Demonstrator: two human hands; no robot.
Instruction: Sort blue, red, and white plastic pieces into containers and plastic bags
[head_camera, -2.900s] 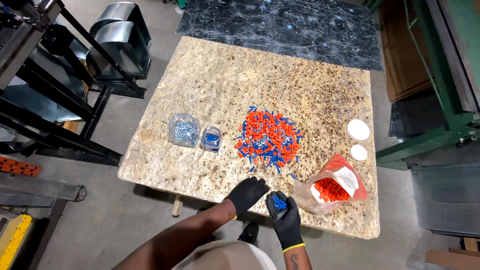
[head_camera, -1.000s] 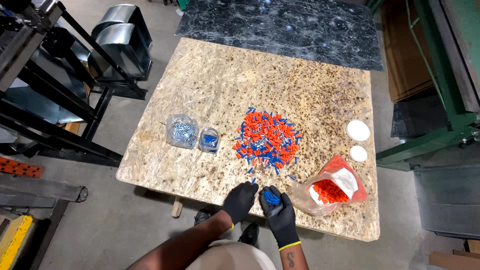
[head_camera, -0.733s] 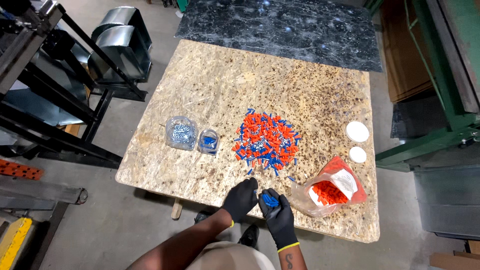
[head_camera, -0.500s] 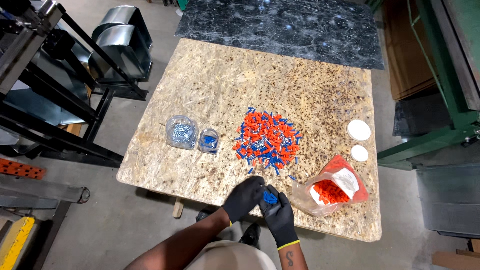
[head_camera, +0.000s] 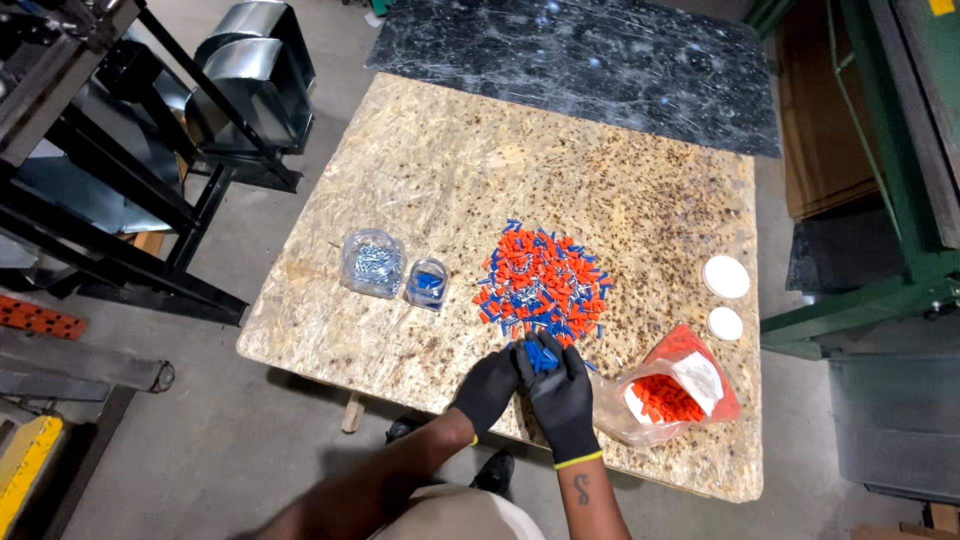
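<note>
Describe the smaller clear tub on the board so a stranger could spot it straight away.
Start at the speckled wooden board and find the heap of orange and blue pieces in its middle. Left of the heap stand two clear round tubs side by side. The smaller clear tub is the one nearer the heap, holding blue pieces, while the larger tub beside it holds silvery ones.
</note>
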